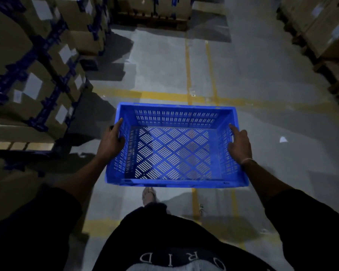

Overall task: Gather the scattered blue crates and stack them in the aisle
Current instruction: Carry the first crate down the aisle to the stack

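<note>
An empty blue plastic crate [176,182] with slotted walls and a lattice floor hangs level in front of my body, above the aisle floor. My left hand [111,140] grips its left wall, thumb along the rim and fingers curled inside. My right hand [240,144] grips the right wall, index finger stretched along the rim. No other blue crate is in view.
Stacked cardboard boxes [37,79] with blue strapping line the left side on pallets. More boxes [325,26] stand at the right and at the far end [155,8]. Yellow floor lines [188,75] cross the grey concrete aisle. My foot [149,195] shows below the crate.
</note>
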The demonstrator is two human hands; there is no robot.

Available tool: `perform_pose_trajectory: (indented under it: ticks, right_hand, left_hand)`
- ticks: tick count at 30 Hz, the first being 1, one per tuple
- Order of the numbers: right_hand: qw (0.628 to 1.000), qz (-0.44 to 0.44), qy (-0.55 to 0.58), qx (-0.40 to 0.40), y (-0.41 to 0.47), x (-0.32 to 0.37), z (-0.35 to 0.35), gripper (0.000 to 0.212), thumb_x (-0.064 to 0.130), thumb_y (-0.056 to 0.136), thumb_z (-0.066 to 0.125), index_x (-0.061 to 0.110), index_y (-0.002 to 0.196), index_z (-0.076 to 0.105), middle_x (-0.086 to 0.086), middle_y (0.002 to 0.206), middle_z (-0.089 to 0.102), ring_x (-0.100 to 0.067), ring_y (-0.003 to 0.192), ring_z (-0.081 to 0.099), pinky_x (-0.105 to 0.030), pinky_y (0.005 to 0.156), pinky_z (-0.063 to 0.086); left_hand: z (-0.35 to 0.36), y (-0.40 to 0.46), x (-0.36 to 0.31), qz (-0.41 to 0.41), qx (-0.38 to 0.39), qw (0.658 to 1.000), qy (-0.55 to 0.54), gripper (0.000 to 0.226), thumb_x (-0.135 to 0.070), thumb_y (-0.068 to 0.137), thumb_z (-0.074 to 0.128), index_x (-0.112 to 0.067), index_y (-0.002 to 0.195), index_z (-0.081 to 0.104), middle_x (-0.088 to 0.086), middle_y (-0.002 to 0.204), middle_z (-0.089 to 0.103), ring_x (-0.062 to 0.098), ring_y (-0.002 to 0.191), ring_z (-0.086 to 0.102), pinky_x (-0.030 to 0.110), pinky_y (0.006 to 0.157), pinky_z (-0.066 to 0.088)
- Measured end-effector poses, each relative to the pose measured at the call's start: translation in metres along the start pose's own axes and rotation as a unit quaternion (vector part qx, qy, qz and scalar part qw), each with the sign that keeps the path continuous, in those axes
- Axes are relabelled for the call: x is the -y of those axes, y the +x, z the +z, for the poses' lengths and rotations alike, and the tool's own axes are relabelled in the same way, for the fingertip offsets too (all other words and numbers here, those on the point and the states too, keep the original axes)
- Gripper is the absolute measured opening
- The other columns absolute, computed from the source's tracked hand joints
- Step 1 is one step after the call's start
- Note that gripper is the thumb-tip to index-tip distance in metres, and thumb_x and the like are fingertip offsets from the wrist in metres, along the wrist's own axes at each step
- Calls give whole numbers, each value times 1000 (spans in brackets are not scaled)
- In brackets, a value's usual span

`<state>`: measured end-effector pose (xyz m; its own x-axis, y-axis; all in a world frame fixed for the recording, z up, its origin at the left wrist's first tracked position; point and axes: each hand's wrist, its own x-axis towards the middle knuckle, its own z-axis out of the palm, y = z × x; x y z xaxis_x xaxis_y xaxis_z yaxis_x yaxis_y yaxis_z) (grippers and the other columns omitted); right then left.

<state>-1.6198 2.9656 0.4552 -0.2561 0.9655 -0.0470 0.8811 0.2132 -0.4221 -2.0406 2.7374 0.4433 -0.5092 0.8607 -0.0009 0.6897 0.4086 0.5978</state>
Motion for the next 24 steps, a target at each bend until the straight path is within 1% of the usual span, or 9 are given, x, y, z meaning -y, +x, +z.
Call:
perform_pose_trajectory:
  ticks: [3,6,8,11,14,17,20,22,24]
  right_hand:
    - [1000,-5,0,1,63,20,14,75,-1,84,52,26,152,35,-20,116,42,-44,76,55,-38,67,44]
    - [1000,2,13,-5,123,44,25,74,0,85,53,25,152,36,-20,114,42,-43,77,54,-44,71,50]
    - [999,15,33,-11,155,58,32,74,-1,84,52,24,152,37,-19,114,42,-43,79,54,-45,75,50]
    - [999,12,36,-17,210,74,44,78,-5,79,53,22,151,39,-20,111,43,-44,77,54,-43,71,48]
    - [999,20,22,-11,271,86,58,83,-6,74,54,23,150,40,-20,112,43,-45,72,54,-44,67,50]
    - [1000,27,14,7,335,95,72,85,-4,75,55,28,151,37,-17,116,41,-43,71,56,-44,66,52]
    - [998,51,19,37,404,101,86,83,1,81,53,36,153,30,-13,121,38,-39,74,56,-43,68,52]
    - [997,51,26,57,448,103,98,84,3,83,53,37,154,24,-12,123,36,-38,72,54,-39,66,49]
    - [995,45,39,77,489,104,110,87,3,83,54,38,156,19,-14,124,35,-38,68,52,-38,65,50]
  left_hand:
    - [-7,73,8,6,16,1000,-4,76,-11,95,62,-24,160,24,22,137,46,38,117,57,49,89,51]
    - [-16,148,15,12,26,1000,7,76,-10,95,62,-22,160,24,23,134,47,41,113,58,49,89,50]
    - [-18,188,15,12,32,999,3,75,-10,96,60,-22,160,23,23,135,45,41,110,59,49,87,51]
    - [-21,247,16,7,45,999,3,76,-12,96,60,-24,160,20,22,137,43,41,110,59,49,87,51]
    - [-14,308,21,-4,55,998,3,78,-10,95,60,-23,160,20,22,138,44,42,112,59,48,89,49]
    - [-1,369,22,-13,68,998,-7,80,-7,94,59,-23,161,18,22,139,42,41,111,59,48,88,50]
    - [17,436,24,-31,88,996,-5,79,-6,96,57,-23,161,16,20,140,41,36,110,58,43,85,50]
    - [30,479,27,-33,96,995,-2,78,-5,95,56,-19,161,17,23,138,42,38,112,58,47,89,49]
    - [44,519,30,-42,116,992,6,78,-3,95,55,-17,162,16,25,138,42,42,114,56,52,94,48]
